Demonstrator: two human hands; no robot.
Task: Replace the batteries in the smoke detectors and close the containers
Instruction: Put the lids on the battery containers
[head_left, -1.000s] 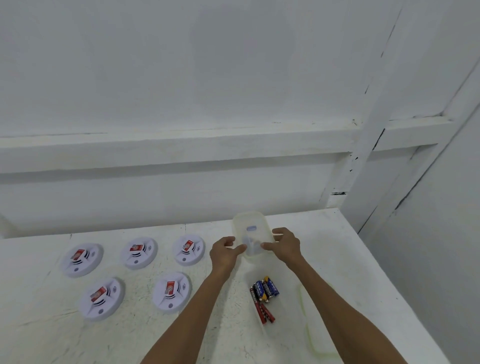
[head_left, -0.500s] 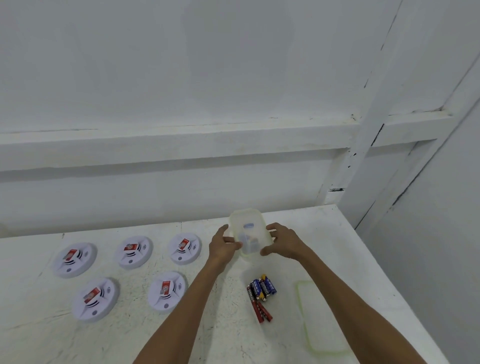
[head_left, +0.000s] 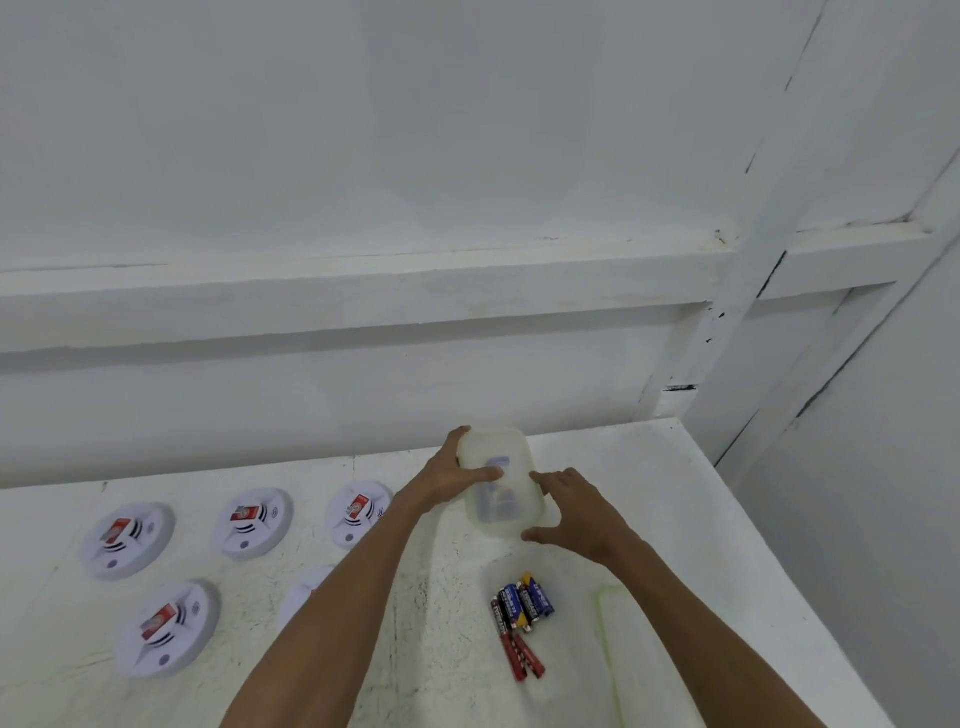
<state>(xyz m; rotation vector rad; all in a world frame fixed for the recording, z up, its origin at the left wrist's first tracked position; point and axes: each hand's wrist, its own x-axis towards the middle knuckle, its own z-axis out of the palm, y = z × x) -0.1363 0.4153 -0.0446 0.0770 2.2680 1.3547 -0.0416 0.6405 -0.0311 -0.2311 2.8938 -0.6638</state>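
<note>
Translucent plastic container (head_left: 497, 486) sits far-centre on the table (head_left: 654, 488), long axis near-to-far. My left hand (head_left: 448, 483) grips its left edge, my right hand (head_left: 577, 514) holds its right side.

5 smoke detectors (head_left: 253, 522) on the left of the worktop (head_left: 649, 493), container (head_left: 498, 486) to their right, batteries (head_left: 522, 618) in front of it, lid (head_left: 644, 665) right of those.

A scuffed white tabletop (head_left: 649, 467) is stretching back toward a white wall (head_left: 363, 130), where a horizontal ledge (head_left: 363, 296) is running across and meeting a slanting post (head_left: 748, 291) showing black chips.
</note>
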